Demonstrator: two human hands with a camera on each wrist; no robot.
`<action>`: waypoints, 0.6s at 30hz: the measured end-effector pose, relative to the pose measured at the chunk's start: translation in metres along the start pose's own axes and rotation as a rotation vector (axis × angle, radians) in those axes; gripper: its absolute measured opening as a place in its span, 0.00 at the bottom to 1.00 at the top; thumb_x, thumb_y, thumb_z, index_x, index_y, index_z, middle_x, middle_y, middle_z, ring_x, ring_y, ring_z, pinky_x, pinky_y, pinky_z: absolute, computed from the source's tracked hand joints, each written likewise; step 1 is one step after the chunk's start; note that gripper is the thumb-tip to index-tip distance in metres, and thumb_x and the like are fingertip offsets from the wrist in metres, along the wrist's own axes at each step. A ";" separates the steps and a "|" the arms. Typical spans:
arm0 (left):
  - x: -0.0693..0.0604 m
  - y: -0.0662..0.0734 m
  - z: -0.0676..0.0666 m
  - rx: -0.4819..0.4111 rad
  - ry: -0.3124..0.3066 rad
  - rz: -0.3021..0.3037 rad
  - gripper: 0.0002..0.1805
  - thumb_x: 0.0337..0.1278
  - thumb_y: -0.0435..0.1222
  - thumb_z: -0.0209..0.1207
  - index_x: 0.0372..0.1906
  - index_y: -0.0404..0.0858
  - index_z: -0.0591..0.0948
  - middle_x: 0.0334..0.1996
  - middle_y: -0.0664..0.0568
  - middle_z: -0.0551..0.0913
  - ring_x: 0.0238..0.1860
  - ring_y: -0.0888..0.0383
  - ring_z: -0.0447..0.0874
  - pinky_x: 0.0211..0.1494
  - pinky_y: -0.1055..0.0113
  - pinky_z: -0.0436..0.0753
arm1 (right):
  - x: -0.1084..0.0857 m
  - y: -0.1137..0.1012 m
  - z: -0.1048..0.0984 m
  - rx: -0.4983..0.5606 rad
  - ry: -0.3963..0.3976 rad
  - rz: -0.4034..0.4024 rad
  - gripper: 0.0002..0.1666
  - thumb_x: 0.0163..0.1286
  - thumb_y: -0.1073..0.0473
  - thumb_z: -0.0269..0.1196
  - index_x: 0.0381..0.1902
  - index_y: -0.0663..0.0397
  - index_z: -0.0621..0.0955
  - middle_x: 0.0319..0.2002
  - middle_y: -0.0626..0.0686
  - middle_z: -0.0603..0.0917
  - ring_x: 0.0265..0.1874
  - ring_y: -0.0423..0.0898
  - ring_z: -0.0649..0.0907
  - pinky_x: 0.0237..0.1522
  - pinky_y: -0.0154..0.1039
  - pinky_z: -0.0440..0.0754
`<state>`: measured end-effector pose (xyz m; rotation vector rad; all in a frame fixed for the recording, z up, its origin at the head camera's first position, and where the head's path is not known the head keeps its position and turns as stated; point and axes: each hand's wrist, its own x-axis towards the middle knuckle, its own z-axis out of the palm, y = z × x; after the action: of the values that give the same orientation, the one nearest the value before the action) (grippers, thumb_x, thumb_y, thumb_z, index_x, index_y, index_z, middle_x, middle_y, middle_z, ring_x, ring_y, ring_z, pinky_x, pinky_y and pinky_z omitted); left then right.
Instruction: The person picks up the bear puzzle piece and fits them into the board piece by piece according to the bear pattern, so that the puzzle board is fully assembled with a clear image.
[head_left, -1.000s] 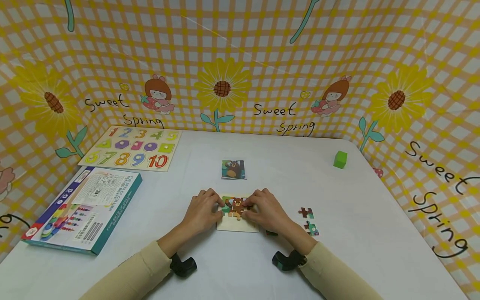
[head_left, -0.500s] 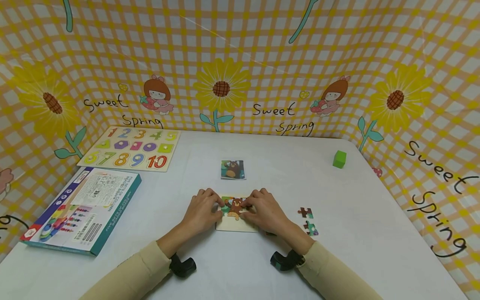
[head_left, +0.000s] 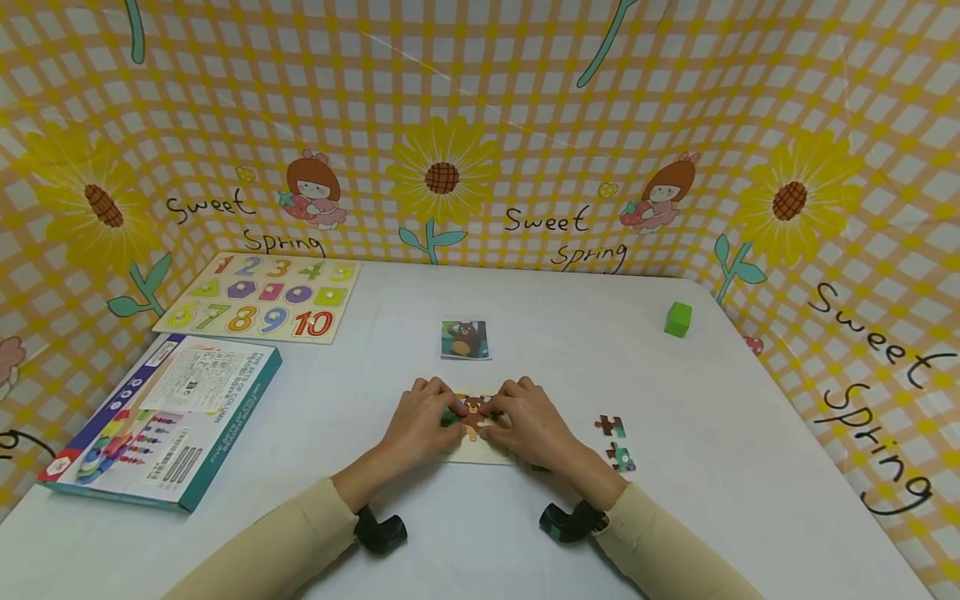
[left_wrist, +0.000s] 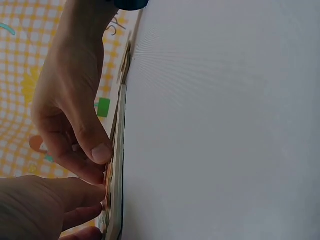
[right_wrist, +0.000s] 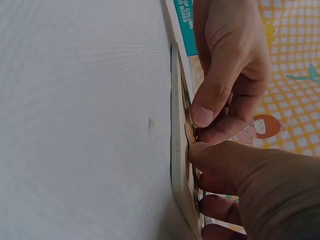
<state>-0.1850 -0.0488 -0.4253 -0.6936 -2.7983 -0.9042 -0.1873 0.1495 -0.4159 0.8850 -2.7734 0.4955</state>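
Note:
A pale wooden puzzle board (head_left: pixel 480 455) lies flat on the white table, carrying joined jigsaw pieces with a brown bear (head_left: pixel 472 407). My left hand (head_left: pixel 422 422) pinches a jigsaw piece at the left side of the bear. From the other side, my right hand (head_left: pixel 534 423) pinches a piece, thumb and index finger bent down onto it. The fingertips nearly meet over the bear and cover most of the picture. The left wrist view shows the board's edge (left_wrist: pixel 119 175) side-on, fingers on its top. Two loose jigsaw pieces (head_left: pixel 615 442) lie right of my right hand.
A bear picture card (head_left: pixel 464 340) lies beyond the board. Far right stands a green block (head_left: pixel 678 319). On the left are a number board (head_left: pixel 300 287) and a flat toy box (head_left: pixel 165 417). Another dark piece (head_left: pixel 540 468) shows partly under my right wrist. A patterned cloth hangs behind.
My left hand has shifted right from the board's left edge onto the pieces, nearer the right hand. My right hand has stayed nearly in place. The loose pieces have not moved.

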 end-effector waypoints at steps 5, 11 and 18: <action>0.001 0.000 0.002 0.009 0.005 -0.001 0.06 0.46 0.36 0.67 0.33 0.42 0.84 0.37 0.53 0.75 0.42 0.52 0.68 0.44 0.56 0.68 | 0.000 0.000 0.000 -0.001 -0.002 0.004 0.13 0.54 0.54 0.73 0.38 0.50 0.87 0.34 0.47 0.79 0.34 0.46 0.70 0.38 0.43 0.68; 0.000 0.000 0.004 0.026 0.008 -0.005 0.06 0.47 0.36 0.67 0.32 0.42 0.84 0.38 0.53 0.75 0.42 0.52 0.68 0.44 0.56 0.68 | 0.000 -0.001 0.000 -0.007 -0.001 -0.004 0.13 0.54 0.53 0.73 0.38 0.50 0.87 0.34 0.48 0.79 0.34 0.46 0.71 0.38 0.43 0.69; 0.000 0.002 0.002 0.027 0.011 -0.008 0.06 0.47 0.36 0.68 0.32 0.42 0.84 0.37 0.53 0.75 0.42 0.53 0.68 0.43 0.58 0.67 | -0.001 -0.001 0.000 0.020 0.001 0.007 0.12 0.54 0.54 0.73 0.37 0.49 0.87 0.35 0.47 0.79 0.35 0.47 0.71 0.39 0.44 0.69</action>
<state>-0.1836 -0.0459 -0.4258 -0.6714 -2.8000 -0.8675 -0.1864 0.1495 -0.4159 0.8798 -2.7766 0.5260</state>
